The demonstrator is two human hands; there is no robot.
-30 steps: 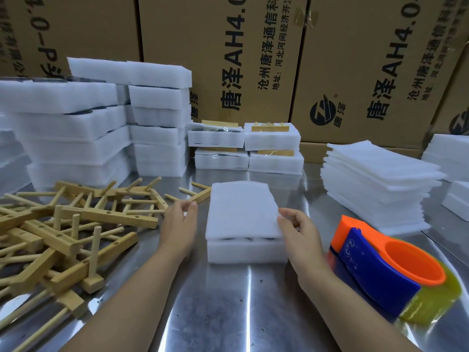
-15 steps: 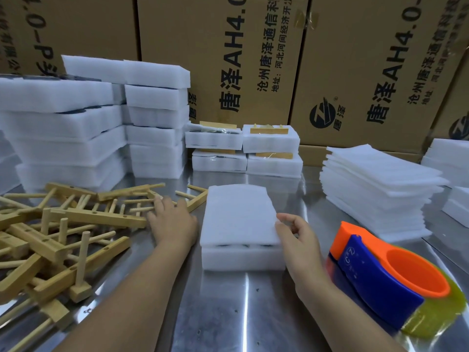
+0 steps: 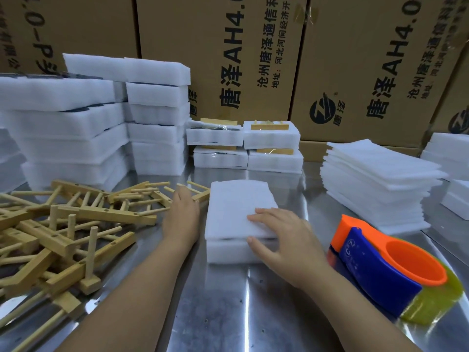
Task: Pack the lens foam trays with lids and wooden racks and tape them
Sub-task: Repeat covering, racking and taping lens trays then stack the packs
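Observation:
A white foam tray point(image 3: 228, 250) sits mid-table with a thin foam lid point(image 3: 236, 199) on top. My right hand point(image 3: 281, 235) lies flat on the lid's near right corner, thumb against the tray's side. My left hand point(image 3: 181, 217) is just left of the tray. Its fingers stretch onto a wooden rack point(image 3: 201, 193) at the edge of the loose rack pile point(image 3: 63, 224). Whether those fingers hold the rack is hidden. An orange and blue tape dispenser point(image 3: 380, 265) stands at the right.
Tall stacks of foam trays point(image 3: 76, 128) fill the back left. Several taped bundles point(image 3: 243, 146) with racks on top sit behind the tray. A stack of spare lids point(image 3: 375, 179) is at the right. Cardboard boxes point(image 3: 228, 59) wall off the back of the steel table point(image 3: 228, 313).
My right hand slid from the tray's right side onto the lid's near corner. My left hand moved right across the racks toward the one beside the tray.

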